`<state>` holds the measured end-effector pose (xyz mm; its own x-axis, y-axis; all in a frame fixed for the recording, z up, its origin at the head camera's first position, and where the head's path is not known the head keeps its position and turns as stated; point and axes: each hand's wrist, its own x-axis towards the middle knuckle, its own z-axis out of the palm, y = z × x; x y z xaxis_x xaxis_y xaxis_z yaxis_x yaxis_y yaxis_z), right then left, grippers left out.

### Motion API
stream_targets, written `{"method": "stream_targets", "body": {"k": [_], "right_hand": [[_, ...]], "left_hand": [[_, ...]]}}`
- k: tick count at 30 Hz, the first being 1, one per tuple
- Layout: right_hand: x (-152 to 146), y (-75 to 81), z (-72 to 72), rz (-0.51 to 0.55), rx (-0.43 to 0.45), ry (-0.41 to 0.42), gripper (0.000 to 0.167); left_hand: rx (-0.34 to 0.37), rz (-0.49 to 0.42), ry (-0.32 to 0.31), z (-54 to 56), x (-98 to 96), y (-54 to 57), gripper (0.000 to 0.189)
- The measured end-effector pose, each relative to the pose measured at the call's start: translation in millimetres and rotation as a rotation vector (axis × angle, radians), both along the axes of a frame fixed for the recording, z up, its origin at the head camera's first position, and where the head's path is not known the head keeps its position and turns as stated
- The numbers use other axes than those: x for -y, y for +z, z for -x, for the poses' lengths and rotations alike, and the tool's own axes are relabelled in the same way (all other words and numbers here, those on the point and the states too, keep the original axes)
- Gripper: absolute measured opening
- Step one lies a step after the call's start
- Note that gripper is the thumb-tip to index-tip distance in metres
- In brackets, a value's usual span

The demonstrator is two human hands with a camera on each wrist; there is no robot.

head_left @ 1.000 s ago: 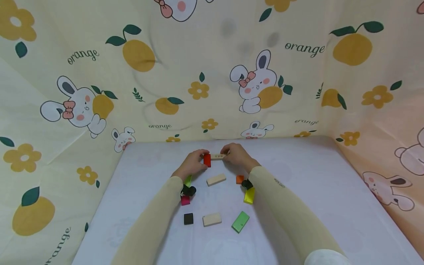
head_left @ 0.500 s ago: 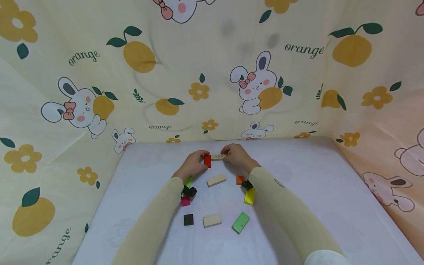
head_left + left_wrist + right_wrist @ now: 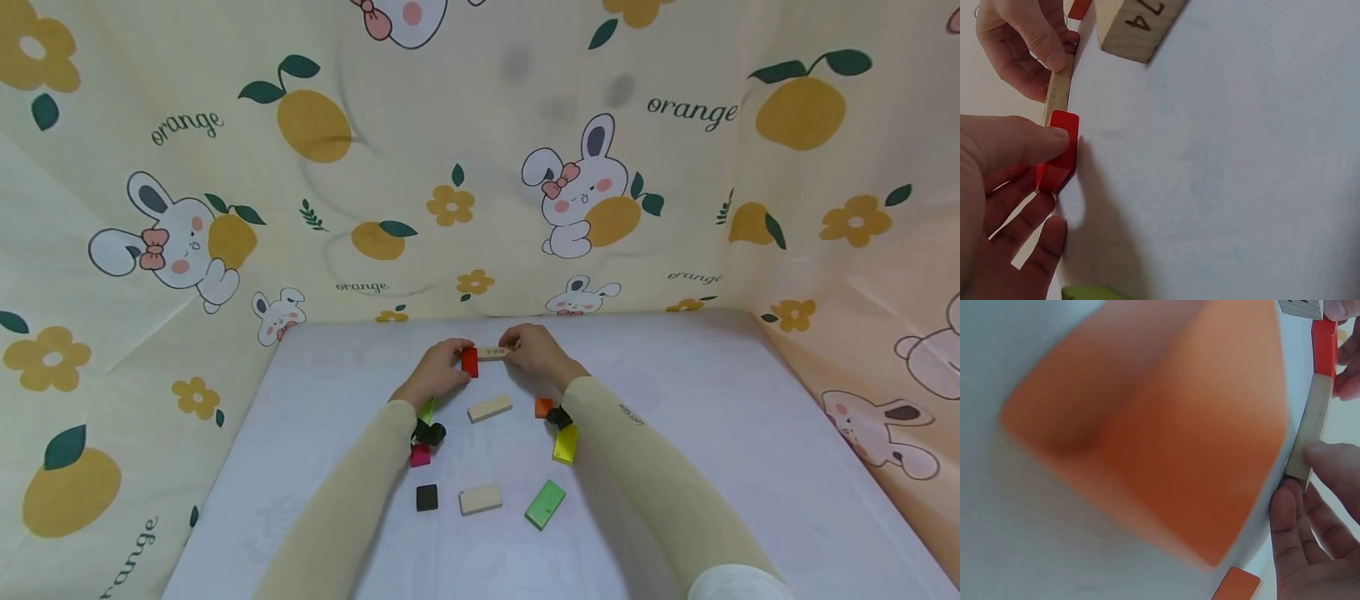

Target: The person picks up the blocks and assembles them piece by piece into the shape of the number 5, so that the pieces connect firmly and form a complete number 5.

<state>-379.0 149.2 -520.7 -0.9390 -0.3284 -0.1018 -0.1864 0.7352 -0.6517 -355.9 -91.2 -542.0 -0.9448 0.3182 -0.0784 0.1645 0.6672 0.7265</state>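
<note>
At the far end of the table, my left hand (image 3: 437, 371) pinches a red block (image 3: 469, 363), thumb on its near face in the left wrist view. My right hand (image 3: 536, 350) grips the right end of a narrow plain wooden block (image 3: 491, 353) with small dark markings on it. The wooden block's left end meets the red block (image 3: 1060, 156) in both wrist views. Thumb and fingers of the right hand close around the end of the wooden block (image 3: 1312, 422) in the right wrist view.
Nearer lie two plain wooden blocks, one in the middle (image 3: 490, 407) and one in front (image 3: 480, 498). Black (image 3: 427, 497) and magenta (image 3: 420, 455) blocks are left; orange (image 3: 543, 407), yellow (image 3: 566, 446) and green (image 3: 544, 504) ones right. A lime block (image 3: 427, 410) shows beside the left wrist.
</note>
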Motion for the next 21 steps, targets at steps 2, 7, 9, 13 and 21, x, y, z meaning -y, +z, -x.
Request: {"method": "stream_targets", "body": {"k": [2,7,9,13,21], "right_hand": [[0.2,0.6,-0.1,-0.005,-0.005,0.000,0.022],[0.9,1.0,-1.0,-0.015,0.001,0.001,0.023],[1.0,0.9,-1.4,-0.009,0.009,0.000,0.024],[1.3,1.3,-2.2,-0.001,0.022,-0.003,0.024],[0.9,2.8,-3.4,-0.004,0.008,-0.007,0.023]], "left_hand": [[0.001,-0.003,-0.002,-0.4,-0.3,1.1,0.062],[-0.003,0.008,-0.004,-1.6,-0.9,2.3,0.062],[-0.008,0.017,-0.006,-1.8,-1.1,1.9,0.062],[-0.015,0.031,-0.005,-2.0,-1.3,1.0,0.061],[-0.024,0.029,-0.006,-1.3,-1.9,0.9,0.060]]}}
